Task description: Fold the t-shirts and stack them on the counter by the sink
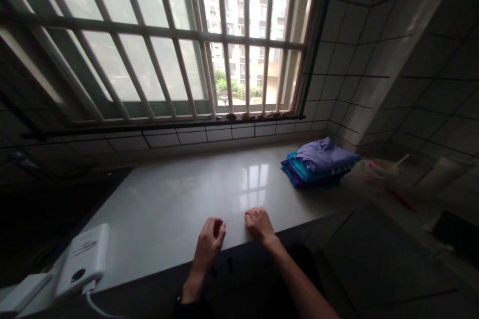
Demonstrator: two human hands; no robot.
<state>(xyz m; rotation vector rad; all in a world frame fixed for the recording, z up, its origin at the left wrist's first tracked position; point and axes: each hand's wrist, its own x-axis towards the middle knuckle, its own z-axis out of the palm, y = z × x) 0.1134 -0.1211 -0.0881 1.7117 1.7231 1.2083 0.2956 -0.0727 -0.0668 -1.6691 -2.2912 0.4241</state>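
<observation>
My left hand [209, 241] hovers loosely curled over the near edge of the pale stone countertop [175, 199], holding nothing. My right hand [260, 224] rests its curled fingers on the same surface, also empty. A folded stack of clothes [318, 164] in purple, teal and blue lies to the right, well beyond both hands. A white plastic box-like device [82, 261] with a white cable sits at the lower left, nearest my left hand but apart from it.
A barred window [149, 40] runs along the back of the counter, with a tiled wall [355, 55] at right. A blurred cup with a straw [377, 172] stands right of the clothes. A dark glossy surface [48, 209] lies at left.
</observation>
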